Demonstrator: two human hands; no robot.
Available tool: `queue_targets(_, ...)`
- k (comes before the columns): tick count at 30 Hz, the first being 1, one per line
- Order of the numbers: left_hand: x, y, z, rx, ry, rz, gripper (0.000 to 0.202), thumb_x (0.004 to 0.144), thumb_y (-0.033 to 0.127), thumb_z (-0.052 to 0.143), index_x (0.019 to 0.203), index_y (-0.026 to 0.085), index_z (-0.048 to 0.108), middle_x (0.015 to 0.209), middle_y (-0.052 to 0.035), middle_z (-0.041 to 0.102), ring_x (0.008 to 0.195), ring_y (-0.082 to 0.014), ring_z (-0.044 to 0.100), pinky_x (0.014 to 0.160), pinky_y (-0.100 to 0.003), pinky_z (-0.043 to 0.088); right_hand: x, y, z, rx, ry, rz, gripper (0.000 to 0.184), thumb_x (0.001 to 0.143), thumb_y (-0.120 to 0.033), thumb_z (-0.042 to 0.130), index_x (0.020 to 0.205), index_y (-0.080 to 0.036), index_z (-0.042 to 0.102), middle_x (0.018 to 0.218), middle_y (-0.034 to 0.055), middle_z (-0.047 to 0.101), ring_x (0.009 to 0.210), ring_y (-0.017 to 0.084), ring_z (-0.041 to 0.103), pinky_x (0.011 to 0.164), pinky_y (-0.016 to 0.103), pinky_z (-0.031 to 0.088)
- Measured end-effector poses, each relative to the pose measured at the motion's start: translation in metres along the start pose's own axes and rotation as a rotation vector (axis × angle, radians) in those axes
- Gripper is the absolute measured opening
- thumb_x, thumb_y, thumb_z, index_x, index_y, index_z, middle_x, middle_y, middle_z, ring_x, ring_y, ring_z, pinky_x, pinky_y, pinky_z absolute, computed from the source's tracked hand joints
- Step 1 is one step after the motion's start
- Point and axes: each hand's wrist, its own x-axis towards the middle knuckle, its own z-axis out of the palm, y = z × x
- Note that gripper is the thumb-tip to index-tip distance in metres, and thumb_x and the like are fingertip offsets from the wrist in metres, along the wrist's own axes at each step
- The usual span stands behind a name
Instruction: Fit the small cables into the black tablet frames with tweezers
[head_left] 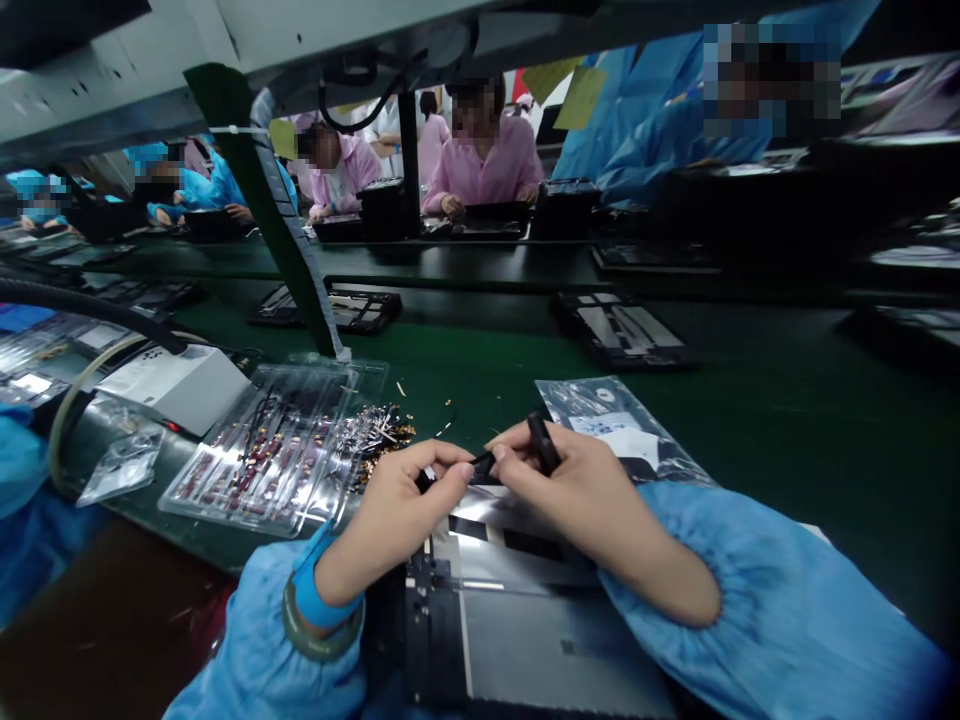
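My left hand [397,500], with a blue wrist strap [319,580] and a greenish bangle on its wrist, is closed in a pinch above the far edge of an opened flat device [525,630]. A small dark piece [482,465] sits between its fingertips and those of my right hand; its kind is too small to make out. My right hand [577,490] is closed around a black pen-like tool [541,445], whose thick end sticks up between thumb and fingers. Silver panels and a black frame show on the device below both hands.
Left of my hands lie a clear plastic tray [255,460] of small parts and a loose heap of metallic bits [375,435]. A plastic bag [622,425] lies beyond my right hand. Opened devices [622,330] sit on the green line [465,350]; several co-workers sit opposite.
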Motion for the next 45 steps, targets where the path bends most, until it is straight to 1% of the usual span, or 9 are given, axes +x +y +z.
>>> queue_targets(7,0.001,-0.005,-0.001,0.020,-0.103,-0.070,0.026,0.078,0.033,0.057,0.088,0.014,0.073,0.055,0.0022,0.052,0.054,-0.0099,0.044,0.051,-0.021,0.034,0.013,0.002,-0.010,0.192,-0.383,0.313,0.010,0.064,-0.027,0.056,0.063,-0.017,0.059,0.053,-0.0009,0.061,0.030,0.006,0.038,0.033,0.020,0.027)
queue_targets(17,-0.001,-0.004,-0.003,0.029,-0.056,-0.073,0.023,0.077,0.030,0.058,0.084,0.015,0.073,0.052,0.0040,0.048,0.051,-0.0083,0.041,0.049,-0.020,0.031,0.013,-0.002,-0.002,0.367,-0.338,0.395,0.007,0.058,-0.020,0.053,0.056,-0.015,0.058,0.040,-0.0033,0.053,0.027,0.003,0.033,0.032,0.017,0.021)
queue_targets(20,-0.001,-0.006,-0.007,0.011,-0.040,-0.072,0.020,0.077,0.029,0.060,0.083,0.016,0.073,0.053,0.0034,0.052,0.051,-0.0085,0.045,0.049,-0.020,0.034,0.018,0.001,-0.007,0.405,-0.280,0.369,0.008,0.060,-0.021,0.056,0.059,-0.014,0.060,0.049,0.0005,0.060,0.027,0.003,0.032,0.032,0.018,0.020)
queue_targets(23,-0.001,-0.010,-0.010,-0.158,0.091,-0.061,0.014,0.077,0.029,0.064,0.081,0.017,0.071,0.055,0.0031,0.058,0.056,-0.0087,0.053,0.056,-0.019,0.042,0.016,0.004,-0.014,0.359,0.086,0.158,0.009,0.069,-0.024,0.060,0.066,-0.016,0.063,0.056,0.0005,0.063,0.031,0.004,0.036,0.031,0.019,0.024)
queue_targets(26,-0.002,-0.009,-0.007,-0.557,0.230,-0.131,0.014,0.075,0.031,0.070,0.084,0.020,0.067,0.072,0.0017,0.068,0.066,-0.0103,0.062,0.059,-0.019,0.050,0.005,0.006,-0.016,0.095,0.449,-0.297,0.006,0.079,-0.021,0.060,0.080,-0.019,0.066,0.062,-0.0006,0.065,0.046,0.009,0.054,0.043,0.020,0.043)
queue_targets(30,-0.005,-0.003,0.001,-0.963,-0.037,-0.389,0.024,0.067,0.029,0.079,0.082,0.017,0.066,0.092,-0.0035,0.071,0.072,-0.0145,0.067,0.045,-0.017,0.051,-0.006,0.013,-0.007,-0.301,0.227,-0.853,0.015,0.085,-0.009,0.054,0.092,-0.018,0.064,0.073,0.0032,0.069,0.061,0.013,0.064,0.058,0.023,0.050)
queue_targets(33,-0.005,-0.002,0.006,-1.052,-0.123,-0.445,0.023,0.066,0.025,0.081,0.081,0.011,0.069,0.073,-0.0031,0.070,0.066,-0.0099,0.066,0.057,-0.014,0.055,-0.003,0.019,-0.003,-0.352,0.084,-0.968,0.011,0.088,-0.010,0.052,0.093,-0.014,0.061,0.069,0.0046,0.067,0.059,0.013,0.062,0.054,0.023,0.048)
queue_targets(41,-0.001,-0.006,0.008,-1.041,-0.138,-0.415,0.023,0.066,0.024,0.082,0.081,0.009,0.073,0.071,-0.0040,0.071,0.065,-0.0073,0.065,0.067,-0.013,0.053,0.000,0.018,-0.008,-0.183,-0.015,-0.805,0.012,0.088,-0.015,0.053,0.092,-0.015,0.065,0.075,0.0044,0.069,0.064,0.012,0.063,0.057,0.021,0.048)
queue_targets(45,-0.001,-0.007,0.010,-0.923,-0.088,-0.392,0.026,0.063,0.029,0.083,0.080,0.010,0.074,0.072,-0.0045,0.072,0.065,-0.0077,0.064,0.065,-0.015,0.051,0.004,0.014,-0.008,0.014,-0.043,-0.257,0.029,0.087,-0.038,0.055,0.071,-0.017,0.067,0.061,0.0020,0.064,0.054,0.012,0.057,0.051,0.024,0.044)
